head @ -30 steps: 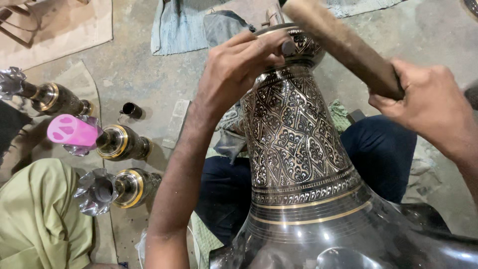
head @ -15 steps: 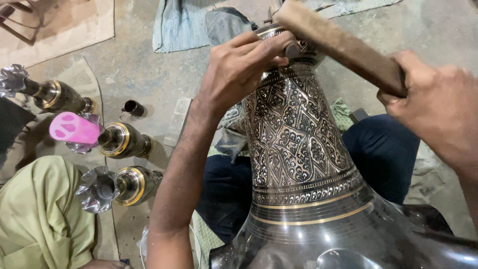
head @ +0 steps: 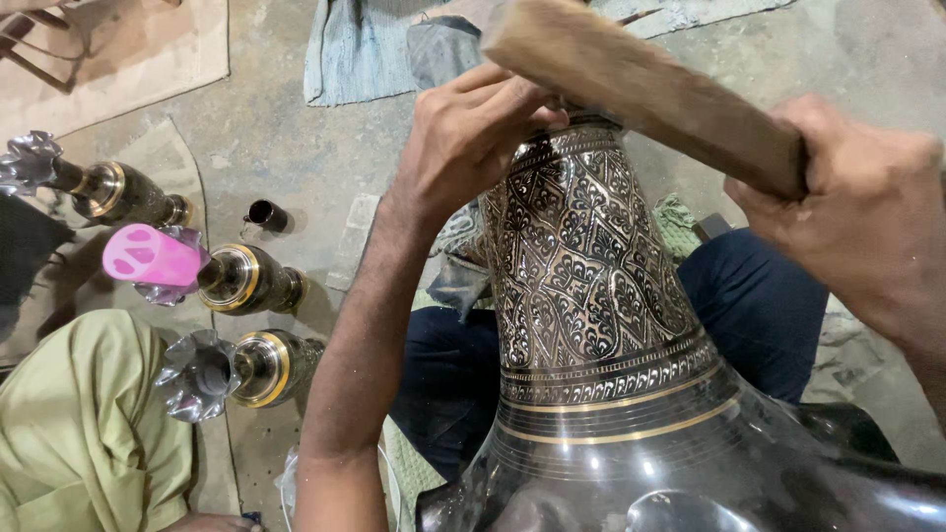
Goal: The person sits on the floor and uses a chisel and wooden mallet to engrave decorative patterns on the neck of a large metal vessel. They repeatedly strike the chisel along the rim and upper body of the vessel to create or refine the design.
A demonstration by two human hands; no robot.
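Big engraved metal vase [head: 591, 286] lying in lap, wide black polished body at 6 o'clock nearest camera, narrow neck pointing away toward 12; long axis running 6 to 12, tilted slightly to 11. Left hand [head: 473, 138] curled over vase mouth at top, fingers [head: 512, 103] wrapped onto rim, gripping it. Right hand [head: 867, 217] at 3 o'clock, closed in fist round wooden stick [head: 641, 89]; stick's long axis slanting from 3 up to 11, far end above left-hand fingers and vase mouth; contact there not clear. Dark-blue trouser legs [head: 759, 305] under vase. At 9 o'clock, 3 smaller brass-banded vases [head: 261, 365] lying on floor, 1 with pink cap [head: 148, 256]. Blue-grey cloth [head: 355, 49] at 12, far.
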